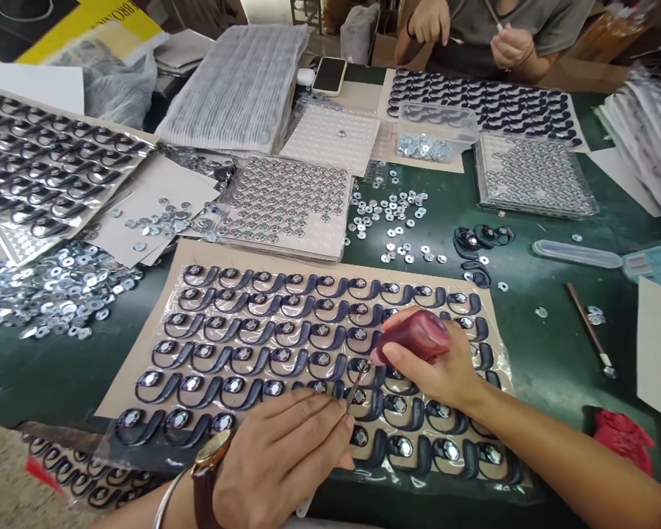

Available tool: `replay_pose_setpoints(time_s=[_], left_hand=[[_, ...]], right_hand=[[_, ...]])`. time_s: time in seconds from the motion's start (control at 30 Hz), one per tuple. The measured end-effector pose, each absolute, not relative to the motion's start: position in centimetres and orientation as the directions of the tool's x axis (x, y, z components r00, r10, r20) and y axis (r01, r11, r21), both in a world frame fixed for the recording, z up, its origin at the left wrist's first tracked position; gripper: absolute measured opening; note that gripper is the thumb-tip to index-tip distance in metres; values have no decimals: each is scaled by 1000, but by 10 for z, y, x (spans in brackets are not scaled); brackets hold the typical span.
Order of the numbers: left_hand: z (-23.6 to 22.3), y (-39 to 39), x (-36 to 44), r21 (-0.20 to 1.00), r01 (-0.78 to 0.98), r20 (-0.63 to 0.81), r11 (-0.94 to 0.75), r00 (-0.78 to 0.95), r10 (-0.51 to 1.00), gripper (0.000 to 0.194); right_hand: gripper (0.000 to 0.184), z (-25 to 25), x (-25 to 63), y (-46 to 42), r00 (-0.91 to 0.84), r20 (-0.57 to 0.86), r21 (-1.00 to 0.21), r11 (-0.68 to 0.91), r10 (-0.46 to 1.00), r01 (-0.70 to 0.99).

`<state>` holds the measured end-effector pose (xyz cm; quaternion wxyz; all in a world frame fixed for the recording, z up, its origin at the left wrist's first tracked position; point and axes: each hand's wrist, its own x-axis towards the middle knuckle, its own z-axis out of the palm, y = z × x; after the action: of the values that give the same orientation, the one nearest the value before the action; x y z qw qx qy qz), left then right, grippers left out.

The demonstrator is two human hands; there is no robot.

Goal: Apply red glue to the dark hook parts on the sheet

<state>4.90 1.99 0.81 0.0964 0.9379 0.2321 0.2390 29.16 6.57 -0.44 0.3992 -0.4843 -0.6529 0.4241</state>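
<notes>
My right hand (pixel 446 371) is wrapped around a dark red, glossy bottle (pixel 413 338), its narrow end pointing down-left over a sheet of parts. My left hand (pixel 286 448) presses fingers and thumb together around a thin tool (pixel 355 388). The tool's slim tip sticks out past the fingertips, close to the bottle's narrow end; a pale end shows below the palm. Under both hands lies a film-covered sheet (pixel 137 345) with rows of dark, curved parts, each carrying a shiny round disc. My left hand and forearm hide some of the lower rows.
Loose metal washers (pixel 71 290) are heaped at left, more (pixel 391 209) beyond the sheet. A tray of round discs (pixel 286 198), a clear box (pixel 438 132) and a phone (pixel 329 76) stand behind. A stick (pixel 589 330) and red lump (pixel 622 441) lie right. Another person's hands (pixel 512 48) work opposite.
</notes>
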Motion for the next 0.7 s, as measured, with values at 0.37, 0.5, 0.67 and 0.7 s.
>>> replay_pose_setpoints(time_s=[0.37,0.5,0.67,0.7], left_hand=[[9,16,54,263,386,400,-884,790,465,24],[8,15,54,267,389,408,-882,783,469,24],[11,17,54,284,379,411,-881,782,469,22],[12,18,54,283,374,407,-883,787,464,22]], right_hand=[[18,-19,289,65,-265,157,-925,236,951,299],[18,-18,287,65,-234,180,-908,253,955,335],[17,-19,288,64,-190,152,-912,212,970,350],[16,-19,288,64,-188,142,-915,201,972,350]])
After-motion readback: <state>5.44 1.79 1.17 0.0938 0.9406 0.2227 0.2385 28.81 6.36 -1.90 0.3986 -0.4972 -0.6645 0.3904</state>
